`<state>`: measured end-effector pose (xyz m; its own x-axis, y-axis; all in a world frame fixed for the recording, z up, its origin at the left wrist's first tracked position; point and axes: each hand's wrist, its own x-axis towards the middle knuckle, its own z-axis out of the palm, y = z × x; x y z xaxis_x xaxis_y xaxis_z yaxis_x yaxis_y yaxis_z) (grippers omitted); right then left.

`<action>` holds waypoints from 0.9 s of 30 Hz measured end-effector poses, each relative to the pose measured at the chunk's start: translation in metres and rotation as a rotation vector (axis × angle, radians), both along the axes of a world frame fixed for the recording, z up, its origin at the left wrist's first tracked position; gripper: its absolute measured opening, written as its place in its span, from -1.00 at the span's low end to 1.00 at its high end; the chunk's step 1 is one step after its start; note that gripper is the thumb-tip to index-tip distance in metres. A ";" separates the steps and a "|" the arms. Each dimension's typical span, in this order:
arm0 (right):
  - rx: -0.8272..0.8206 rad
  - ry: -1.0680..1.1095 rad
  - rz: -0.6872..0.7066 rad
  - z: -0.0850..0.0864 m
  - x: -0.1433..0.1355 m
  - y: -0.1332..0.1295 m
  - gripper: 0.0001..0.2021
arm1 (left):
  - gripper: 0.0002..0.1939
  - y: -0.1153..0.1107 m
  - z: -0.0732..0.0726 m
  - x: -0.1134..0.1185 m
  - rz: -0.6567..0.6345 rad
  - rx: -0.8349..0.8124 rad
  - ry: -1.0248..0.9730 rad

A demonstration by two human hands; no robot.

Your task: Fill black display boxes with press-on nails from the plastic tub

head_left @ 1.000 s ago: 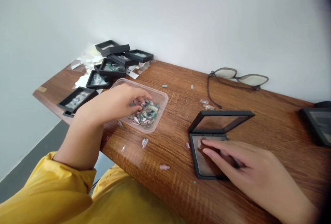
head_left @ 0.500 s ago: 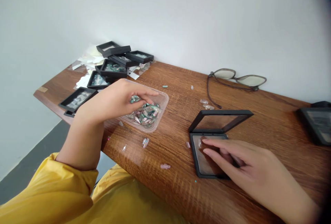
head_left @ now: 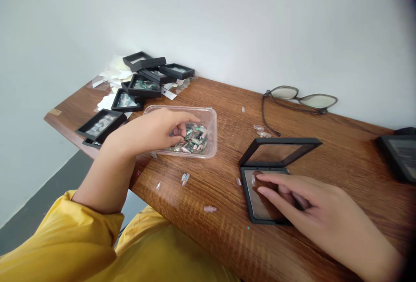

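My left hand [head_left: 156, 131] reaches over the near left side of a clear plastic container [head_left: 212, 139]. Its index finger is stretched out and the others curl down among the loose press-on nails [head_left: 195, 141], green, pink and silvery. No nail shows clearly in its grasp. My right hand [head_left: 302, 204] hovers at an open black display case [head_left: 248, 197] whose windowed lid stands tilted up. Thumb and index finger are apart there. A clear press-on nail [head_left: 253, 180] lies on the case's film beside the index fingertip.
Several black display cases [head_left: 144, 86] with nails inside are piled at the back left, near white papers [head_left: 113, 73]. Eyeglasses [head_left: 302, 97] lie against the wall. Loose nails [head_left: 210, 208] are scattered over the wooden table [head_left: 224, 238]. Another dark case [head_left: 398, 156] is at the right.
The container has turned and shifted slightly right, covering the spot where a green nail lay. My left hand has moved right with it, its fingers more curled. My right hand has hardly moved.
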<state>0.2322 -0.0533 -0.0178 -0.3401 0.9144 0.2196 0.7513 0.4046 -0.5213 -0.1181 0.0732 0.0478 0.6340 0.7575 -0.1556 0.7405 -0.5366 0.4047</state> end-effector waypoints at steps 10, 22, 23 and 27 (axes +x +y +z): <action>0.073 0.006 0.027 0.003 -0.002 0.003 -0.54 | -0.63 0.000 -0.002 -0.002 -0.161 0.308 -0.387; 0.112 -0.026 0.058 0.001 -0.001 0.001 -0.61 | -0.60 -0.021 -0.006 0.005 -0.438 0.766 -0.699; 0.109 -0.030 0.056 0.001 0.000 0.001 -0.60 | -0.67 -0.024 -0.004 0.007 -0.471 0.779 -0.708; 0.107 -0.039 0.049 0.000 0.002 0.001 -0.58 | -0.77 -0.042 0.009 0.014 -0.558 0.755 -0.681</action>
<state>0.2344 -0.0519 -0.0176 -0.3935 0.8687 0.3009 0.7482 0.4928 -0.4443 -0.1043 0.0314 0.0571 0.6882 0.1007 0.7185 0.0767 -0.9949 0.0660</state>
